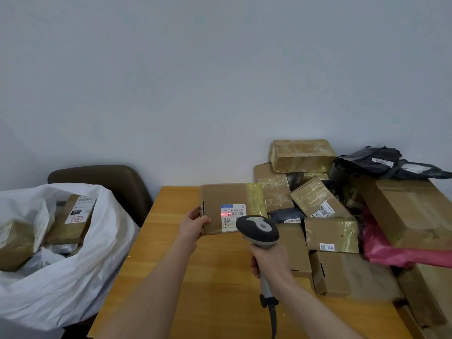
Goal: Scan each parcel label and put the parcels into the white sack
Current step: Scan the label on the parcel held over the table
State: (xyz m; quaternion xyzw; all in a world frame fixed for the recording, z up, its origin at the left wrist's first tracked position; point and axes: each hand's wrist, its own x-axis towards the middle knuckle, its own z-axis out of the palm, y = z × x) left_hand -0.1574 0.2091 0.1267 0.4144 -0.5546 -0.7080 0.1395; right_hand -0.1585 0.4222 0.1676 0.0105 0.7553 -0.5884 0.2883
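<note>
My left hand point(194, 223) grips the left edge of a flat cardboard parcel point(225, 196) and holds it tilted up above the wooden table point(171, 241). A white label point(233, 216) on its face carries a red scan line over the barcode. My right hand point(270, 261) grips the handle of a grey and black barcode scanner point(258, 231), whose head points at that label from just below it. The white sack point(73, 277) stands open at the left, with several boxes and bags inside it.
A heap of cardboard boxes point(330, 233) covers the right side of the table, with black mailer bags point(381, 162) on top at the back and a pink bag point(391, 253). A brown chair point(110, 177) stands behind the sack. The scanner's cable point(272, 319) hangs toward me.
</note>
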